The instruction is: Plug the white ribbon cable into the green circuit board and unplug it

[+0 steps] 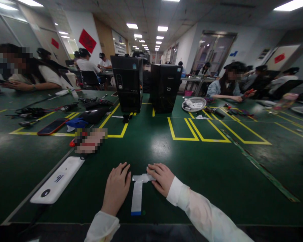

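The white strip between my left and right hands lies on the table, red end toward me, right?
No, the end toward you is blue, as the head view shows. The white strip does lie on the table between your left hand and right hand.

The green desk (166,208) is carrying a T-shaped white strip piece (136,193) with a blue end between the hands, while a white box-like device (58,180) is lying left of them. Beyond the hands, yellow tape outlines (184,138) are marking the surface, two black computer towers (130,84) are standing upright, and a phone (53,126) and dark cables (31,111) are lying to the left. A white basket (194,104) is sitting beyond them to the right, and a long green strip (262,168) is stretching right of the hands.
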Action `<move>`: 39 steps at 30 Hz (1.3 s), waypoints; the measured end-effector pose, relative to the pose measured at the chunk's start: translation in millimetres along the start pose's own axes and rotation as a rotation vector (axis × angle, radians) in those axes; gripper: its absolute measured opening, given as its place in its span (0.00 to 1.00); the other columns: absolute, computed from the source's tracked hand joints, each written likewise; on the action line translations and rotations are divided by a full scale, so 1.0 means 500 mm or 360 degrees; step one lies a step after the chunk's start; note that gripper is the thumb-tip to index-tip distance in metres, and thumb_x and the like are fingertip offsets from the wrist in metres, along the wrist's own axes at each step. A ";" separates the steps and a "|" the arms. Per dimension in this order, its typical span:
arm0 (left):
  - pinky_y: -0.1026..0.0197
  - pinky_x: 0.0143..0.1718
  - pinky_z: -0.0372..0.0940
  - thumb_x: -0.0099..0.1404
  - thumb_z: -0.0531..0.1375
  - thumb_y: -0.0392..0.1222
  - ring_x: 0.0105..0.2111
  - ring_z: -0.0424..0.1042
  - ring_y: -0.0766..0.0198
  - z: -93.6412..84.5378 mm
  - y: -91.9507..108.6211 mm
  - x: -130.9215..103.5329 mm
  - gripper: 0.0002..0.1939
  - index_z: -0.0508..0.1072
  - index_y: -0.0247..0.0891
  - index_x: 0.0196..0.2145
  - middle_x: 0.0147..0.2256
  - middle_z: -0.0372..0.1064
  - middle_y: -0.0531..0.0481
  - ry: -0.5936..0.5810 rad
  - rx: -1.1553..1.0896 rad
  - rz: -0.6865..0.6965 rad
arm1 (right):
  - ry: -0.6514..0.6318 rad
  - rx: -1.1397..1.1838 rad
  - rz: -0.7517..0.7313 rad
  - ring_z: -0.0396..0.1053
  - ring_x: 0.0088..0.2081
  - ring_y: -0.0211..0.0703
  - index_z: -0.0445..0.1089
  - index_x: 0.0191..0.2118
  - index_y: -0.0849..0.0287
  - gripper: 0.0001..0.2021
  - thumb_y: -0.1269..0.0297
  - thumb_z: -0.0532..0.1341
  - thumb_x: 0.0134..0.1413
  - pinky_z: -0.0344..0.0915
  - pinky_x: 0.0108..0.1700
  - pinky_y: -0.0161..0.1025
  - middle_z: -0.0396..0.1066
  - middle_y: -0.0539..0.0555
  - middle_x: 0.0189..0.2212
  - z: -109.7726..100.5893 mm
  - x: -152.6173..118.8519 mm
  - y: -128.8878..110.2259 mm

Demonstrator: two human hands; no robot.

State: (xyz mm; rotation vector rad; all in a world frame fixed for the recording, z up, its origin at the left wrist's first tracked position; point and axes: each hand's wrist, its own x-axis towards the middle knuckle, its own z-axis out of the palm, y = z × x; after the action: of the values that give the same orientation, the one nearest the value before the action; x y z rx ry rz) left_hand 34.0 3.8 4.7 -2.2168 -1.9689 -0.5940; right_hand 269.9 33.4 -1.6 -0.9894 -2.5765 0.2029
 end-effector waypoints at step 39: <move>0.42 0.58 0.57 0.70 0.47 0.48 0.58 0.62 0.49 0.005 -0.001 -0.004 0.23 0.68 0.34 0.55 0.56 0.65 0.38 -0.0054 0.0040 0.0010 | 0.0572 -0.1126 0.2135 0.52 0.60 0.72 0.60 0.60 0.70 0.38 0.46 0.40 0.54 0.56 0.54 0.63 0.53 0.78 0.59 -0.199 -0.483 0.229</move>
State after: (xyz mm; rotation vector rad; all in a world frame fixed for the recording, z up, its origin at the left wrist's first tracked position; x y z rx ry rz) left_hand 33.7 3.1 1.7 -2.2321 -1.9731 -0.5311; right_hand 544.6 -43.1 -9.8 -2.5477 -1.2559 -0.5391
